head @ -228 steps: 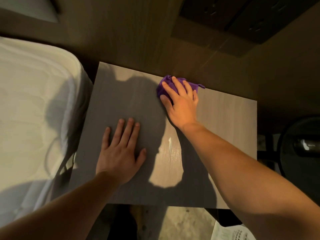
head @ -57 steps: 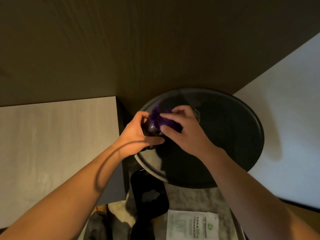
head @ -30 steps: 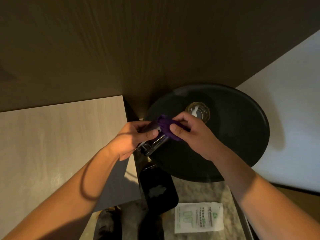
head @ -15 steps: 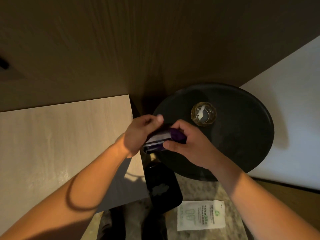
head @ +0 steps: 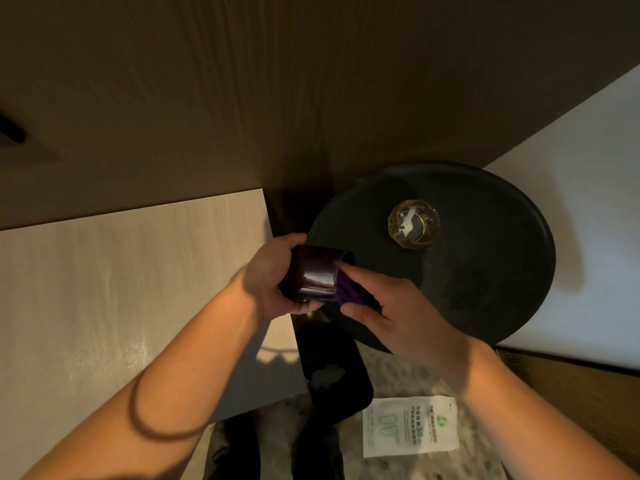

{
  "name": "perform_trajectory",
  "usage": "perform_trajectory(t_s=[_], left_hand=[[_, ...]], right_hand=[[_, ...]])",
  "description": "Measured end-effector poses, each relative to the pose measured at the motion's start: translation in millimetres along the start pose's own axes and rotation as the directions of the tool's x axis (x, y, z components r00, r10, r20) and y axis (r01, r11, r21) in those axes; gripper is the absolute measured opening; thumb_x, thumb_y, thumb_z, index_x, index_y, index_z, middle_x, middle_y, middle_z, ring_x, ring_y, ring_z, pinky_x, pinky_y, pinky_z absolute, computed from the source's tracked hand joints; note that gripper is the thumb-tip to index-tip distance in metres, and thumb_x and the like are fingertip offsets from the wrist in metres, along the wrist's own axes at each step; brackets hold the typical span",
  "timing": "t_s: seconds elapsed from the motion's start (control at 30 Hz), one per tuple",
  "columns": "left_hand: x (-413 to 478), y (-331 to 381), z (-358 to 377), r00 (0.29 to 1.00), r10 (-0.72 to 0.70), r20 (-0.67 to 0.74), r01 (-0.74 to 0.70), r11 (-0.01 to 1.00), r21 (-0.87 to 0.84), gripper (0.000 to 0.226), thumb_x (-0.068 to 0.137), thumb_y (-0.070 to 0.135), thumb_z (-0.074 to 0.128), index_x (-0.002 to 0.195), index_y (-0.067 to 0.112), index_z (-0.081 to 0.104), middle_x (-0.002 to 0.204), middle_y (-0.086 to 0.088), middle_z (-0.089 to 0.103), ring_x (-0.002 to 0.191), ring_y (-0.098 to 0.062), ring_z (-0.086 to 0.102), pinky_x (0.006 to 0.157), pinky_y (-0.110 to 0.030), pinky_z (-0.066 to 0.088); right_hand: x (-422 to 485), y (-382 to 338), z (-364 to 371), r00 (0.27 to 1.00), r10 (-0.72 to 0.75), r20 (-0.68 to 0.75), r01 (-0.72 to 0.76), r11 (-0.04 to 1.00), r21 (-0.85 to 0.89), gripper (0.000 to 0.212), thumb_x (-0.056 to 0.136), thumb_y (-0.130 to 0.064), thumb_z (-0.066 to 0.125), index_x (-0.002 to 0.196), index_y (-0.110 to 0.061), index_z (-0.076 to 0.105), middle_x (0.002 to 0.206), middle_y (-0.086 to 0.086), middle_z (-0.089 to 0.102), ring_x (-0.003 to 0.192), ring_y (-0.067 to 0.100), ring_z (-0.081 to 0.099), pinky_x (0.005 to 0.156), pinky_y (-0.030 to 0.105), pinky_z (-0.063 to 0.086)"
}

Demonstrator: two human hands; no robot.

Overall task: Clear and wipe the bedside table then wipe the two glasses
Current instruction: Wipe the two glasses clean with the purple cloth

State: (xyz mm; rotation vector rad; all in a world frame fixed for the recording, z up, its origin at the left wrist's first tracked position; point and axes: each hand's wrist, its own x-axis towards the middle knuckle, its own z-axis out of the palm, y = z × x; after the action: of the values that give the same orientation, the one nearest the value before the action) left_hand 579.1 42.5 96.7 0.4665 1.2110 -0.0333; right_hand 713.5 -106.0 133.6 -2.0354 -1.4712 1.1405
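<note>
From the head camera, the left hand (head: 273,271) was curled round a clear, smooth-walled glass (head: 317,271), holding it on its side in the air above the gap between the bedside table (head: 121,289) and a round tray (head: 485,289). The glass's mouth faced the right hand (head: 398,313), whose fingers pinched a soft purple cloth (head: 348,292) pushed into the opening; how deep it went could not be told. Light glinted along the glass's curved wall.

The second glass (head: 414,223) stood upright on the far part of the tray, well apart from the hands. It was short and round, with a faceted amber look (a pale smear or reflection showed at its bottom). The tray was dark, matt and oval-looking, with a low raised rim.

The table's top was a flat rectangle of pale wood grain, partly shaded by the left forearm. Behind it rose a brown wood-grain wall (head: 242,81). Below the hands, on a speckled stone-like floor, lay a dark, glossy rounded slab (head: 332,368) and a white printed paper packet (head: 410,426). A smooth white surface (head: 588,202) lay beyond the tray.
</note>
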Motion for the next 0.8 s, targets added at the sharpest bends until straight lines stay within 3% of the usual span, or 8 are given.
perform_trajectory(t_s=[0.1, 0.27, 0.4, 0.47, 0.53, 0.57, 0.73, 0.8], left_hand=[[-1.6, -5.7, 8.2, 0.998, 0.055, -0.034, -0.052, 0.996, 0.069, 0.029, 0.1, 0.042, 0.057, 0.109, 0.016, 0.064, 0.094, -0.013, 0.074, 0.089, -0.032, 0.071, 0.078, -0.044, 0.057], [2.3, -14.9, 16.2, 0.974, 0.197, -0.109, -0.186, 0.977, 0.106, 0.036, 0.094, 0.043, 0.063, 0.113, 0.013, 0.068, 0.097, -0.017, 0.078, 0.095, -0.041, 0.077, 0.093, -0.062, 0.061], [5.8, -17.3, 14.3, 0.974, 0.215, -0.067, -0.21, 0.975, 0.079, 0.036, 0.097, 0.043, 0.059, 0.11, 0.012, 0.07, 0.087, -0.014, 0.08, 0.087, -0.036, 0.076, 0.09, -0.052, 0.061], [6.8, -16.9, 10.5, 0.984, 0.171, -0.05, -0.17, 0.985, 0.023, 0.033, 0.1, 0.044, 0.056, 0.109, 0.015, 0.068, 0.078, -0.007, 0.079, 0.083, -0.031, 0.076, 0.083, -0.049, 0.062], [5.9, -16.0, 8.8, 0.989, 0.14, -0.044, -0.14, 0.99, -0.014, 0.032, 0.101, 0.043, 0.055, 0.11, 0.016, 0.068, 0.083, -0.007, 0.08, 0.084, -0.03, 0.076, 0.079, -0.045, 0.059], [4.4, -15.7, 8.8, 0.991, 0.129, -0.042, -0.131, 0.991, -0.028, 0.03, 0.1, 0.043, 0.055, 0.109, 0.017, 0.068, 0.086, -0.008, 0.079, 0.084, -0.03, 0.076, 0.077, -0.044, 0.058], [-2.1, -11.8, 12.8, 0.997, 0.071, -0.02, -0.072, 0.992, -0.106, 0.023, 0.096, 0.04, 0.06, 0.106, 0.02, 0.066, 0.099, -0.011, 0.075, 0.091, -0.032, 0.073, 0.072, -0.045, 0.058], [-3.4, -9.7, 15.0, 0.998, 0.061, -0.006, -0.061, 0.992, -0.11, 0.023, 0.096, 0.039, 0.061, 0.106, 0.019, 0.065, 0.097, -0.012, 0.075, 0.089, -0.032, 0.073, 0.072, -0.044, 0.057]], right_hand=[[-5.9, -0.4, 10.9, 0.993, 0.113, -0.038, -0.11, 0.991, 0.072, 0.046, 0.098, -0.025, 0.067, 0.142, -0.025, 0.055, 0.126, -0.008, 0.069, 0.11, 0.004, 0.066, 0.085, 0.004, 0.044], [-6.5, -1.1, 16.1, 0.978, 0.206, -0.028, -0.174, 0.887, 0.427, 0.028, 0.1, -0.019, 0.063, 0.126, -0.028, 0.066, 0.115, -0.005, 0.076, 0.11, 0.008, 0.07, 0.097, 0.024, 0.053], [-9.9, -0.3, 23.1, 0.955, 0.295, 0.007, -0.154, 0.48, 0.864, 0.028, 0.09, -0.005, 0.067, 0.118, -0.009, 0.061, 0.106, 0.006, 0.078, 0.11, 0.028, 0.069, 0.102, 0.042, 0.053], [-16.0, 0.5, 16.6, 0.954, 0.296, -0.05, -0.11, 0.501, 0.858, 0.025, 0.088, -0.008, 0.066, 0.112, -0.005, 0.062, 0.103, 0.007, 0.078, 0.107, 0.029, 0.071, 0.102, 0.042, 0.055], [-21.4, 3.2, 9.1, 0.967, 0.238, -0.087, -0.073, 0.593, 0.802, 0.025, 0.087, -0.015, 0.066, 0.11, -0.003, 0.068, 0.117, 0.009, 0.077, 0.115, 0.028, 0.071, 0.102, 0.041, 0.055], [-22.4, 4.1, 6.1, 0.972, 0.215, -0.096, -0.049, 0.582, 0.812, 0.024, 0.088, -0.016, 0.064, 0.107, -0.003, 0.069, 0.122, 0.011, 0.075, 0.119, 0.029, 0.069, 0.103, 0.041, 0.055], [-22.0, 9.0, 3.5, 0.988, 0.143, -0.053, 0.015, 0.255, 0.967, 0.026, 0.094, -0.011, 0.054, 0.101, -0.006, 0.078, 0.129, 0.021, 0.07, 0.125, 0.032, 0.065, 0.101, 0.035, 0.055], [-20.1, 10.2, 4.2, 0.99, 0.123, -0.074, 0.035, 0.297, 0.954, 0.025, 0.088, -0.011, 0.064, 0.108, -0.011, 0.077, 0.126, 0.017, 0.072, 0.123, 0.03, 0.066, 0.099, 0.033, 0.055]])
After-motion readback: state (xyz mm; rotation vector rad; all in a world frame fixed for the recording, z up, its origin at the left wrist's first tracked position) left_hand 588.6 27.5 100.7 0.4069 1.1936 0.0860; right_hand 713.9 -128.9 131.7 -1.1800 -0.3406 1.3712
